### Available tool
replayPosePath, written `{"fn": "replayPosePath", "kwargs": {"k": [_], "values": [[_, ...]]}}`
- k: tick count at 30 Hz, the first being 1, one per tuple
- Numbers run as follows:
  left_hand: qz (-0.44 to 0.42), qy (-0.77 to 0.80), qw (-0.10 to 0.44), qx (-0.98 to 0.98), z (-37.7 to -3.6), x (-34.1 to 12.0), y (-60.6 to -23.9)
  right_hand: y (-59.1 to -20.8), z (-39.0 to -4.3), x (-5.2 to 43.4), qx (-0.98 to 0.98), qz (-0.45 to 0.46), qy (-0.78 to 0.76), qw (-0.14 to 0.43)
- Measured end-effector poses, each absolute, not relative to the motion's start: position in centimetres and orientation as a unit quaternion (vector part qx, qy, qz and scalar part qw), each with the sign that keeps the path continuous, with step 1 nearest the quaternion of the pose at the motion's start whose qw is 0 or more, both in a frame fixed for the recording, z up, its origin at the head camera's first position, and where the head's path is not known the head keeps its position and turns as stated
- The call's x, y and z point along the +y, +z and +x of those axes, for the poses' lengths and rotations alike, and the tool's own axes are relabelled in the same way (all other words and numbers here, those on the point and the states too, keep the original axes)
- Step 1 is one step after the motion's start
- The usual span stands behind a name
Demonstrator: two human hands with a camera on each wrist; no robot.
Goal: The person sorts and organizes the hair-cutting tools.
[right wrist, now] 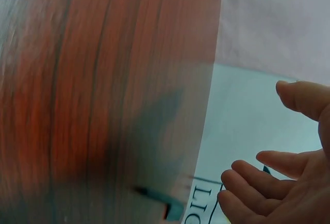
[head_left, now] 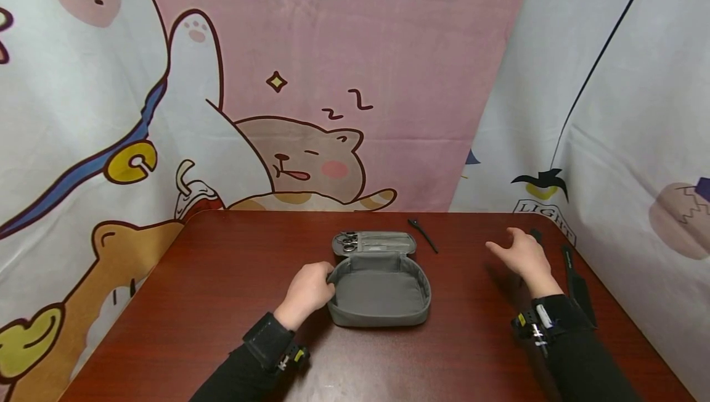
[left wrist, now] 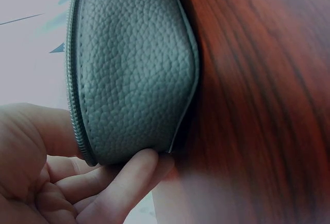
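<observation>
A grey zip case (head_left: pixel 379 294) lies open on the red-brown table (head_left: pixel 222 291), its lid (head_left: pixel 374 243) folded back with scissors (head_left: pixel 349 242) tucked into it. My left hand (head_left: pixel 307 291) grips the case's left rim; in the left wrist view the thumb and fingers (left wrist: pixel 124 182) pinch the zipper edge of the grey case (left wrist: pixel 134 69). My right hand (head_left: pixel 518 254) hovers above the table's right side with fingers spread and holds nothing. In the right wrist view, the right hand (right wrist: pixel 278 182) shows the same relaxed fingers.
A thin black clip (head_left: pixel 423 233) lies behind the case to its right. A long black comb (head_left: pixel 577 282) and a small black piece (head_left: pixel 535 235) lie near the table's right edge, beside my right hand. Printed cloth backdrops hang close behind and to the right.
</observation>
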State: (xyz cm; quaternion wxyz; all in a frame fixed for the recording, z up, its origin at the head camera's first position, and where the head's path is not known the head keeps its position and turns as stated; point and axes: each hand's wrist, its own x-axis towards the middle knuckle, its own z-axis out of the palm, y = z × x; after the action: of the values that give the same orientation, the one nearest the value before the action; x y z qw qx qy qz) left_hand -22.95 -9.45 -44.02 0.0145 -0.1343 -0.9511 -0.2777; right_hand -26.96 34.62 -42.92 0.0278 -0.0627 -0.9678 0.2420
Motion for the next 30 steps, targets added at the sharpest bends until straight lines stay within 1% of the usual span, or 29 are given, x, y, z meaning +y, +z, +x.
{"fn": "replayPosePath", "kwargs": {"k": [6, 14, 19, 30], "values": [[-0.138, -0.275, 0.019, -0.951, -22.9, -9.5, -43.9, -42.8, -26.6, 36.0, -0.97, -0.105, 0.22, 0.004], [-0.138, -0.276, 0.021, -0.951, -23.0, -9.4, -44.0, -43.1, -26.5, 37.4, -0.969, -0.145, 0.199, -0.009], [-0.14, -0.273, 0.024, -0.951, -23.0, -9.4, -44.0, -43.0, -26.6, 37.9, -0.968, -0.162, 0.19, -0.022], [-0.141, -0.275, 0.025, -0.951, -23.0, -9.5, -44.1, -43.8, -27.0, 38.9, -0.964, -0.181, 0.181, -0.069]]}}
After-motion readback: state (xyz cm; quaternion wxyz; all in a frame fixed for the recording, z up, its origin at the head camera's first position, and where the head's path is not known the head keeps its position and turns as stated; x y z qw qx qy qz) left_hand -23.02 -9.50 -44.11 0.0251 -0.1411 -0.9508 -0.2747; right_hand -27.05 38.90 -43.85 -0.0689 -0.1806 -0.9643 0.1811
